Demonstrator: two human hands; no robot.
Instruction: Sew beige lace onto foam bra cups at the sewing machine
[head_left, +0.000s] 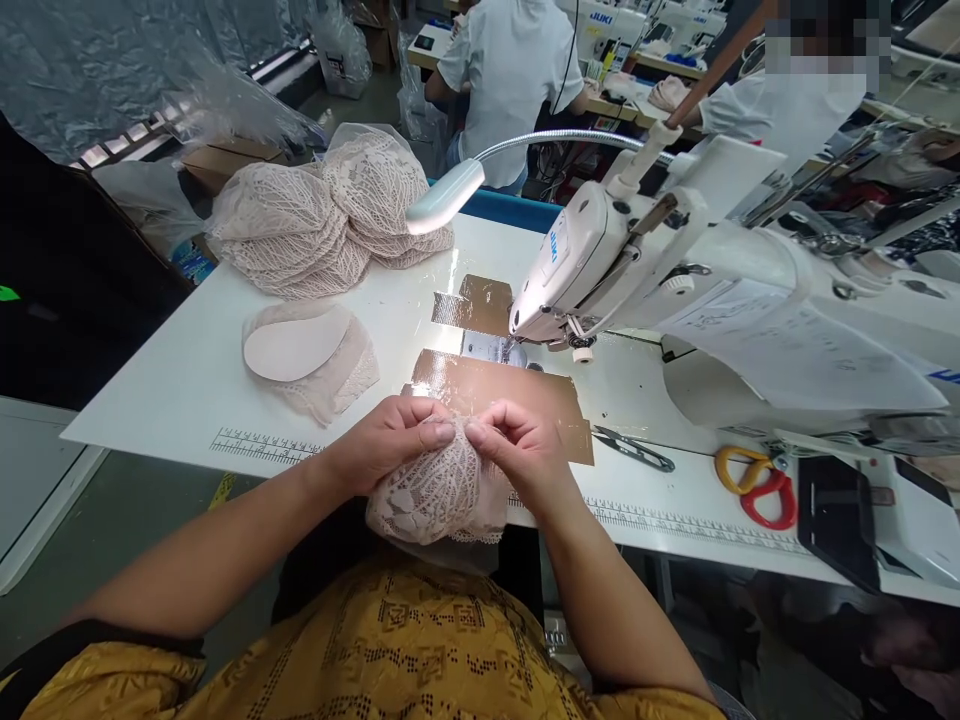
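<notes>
Between my two hands, at the table's front edge, hangs a beige lace bra cup (431, 495). My left hand (397, 440) pinches its upper edge between thumb and fingers. Close beside it, my right hand (517, 445) pinches the same edge. The cup's lower part hangs past the table edge toward my lap. Just beyond my hands stands a white sewing machine (570, 265), its needle area over the metal plate (484, 347). To the left lies another lace piece (345, 375) with a smooth pale pad (296, 345) on it.
Stacked lace cups (300, 230) stand at the back left. Brown tape (510, 385) covers part of the white table (165, 370). Thread snips (636, 450), red-and-yellow-handled scissors (757, 485) and a black phone-like device (836, 520) lie right. A lamp (446, 197) overhangs; two people work beyond.
</notes>
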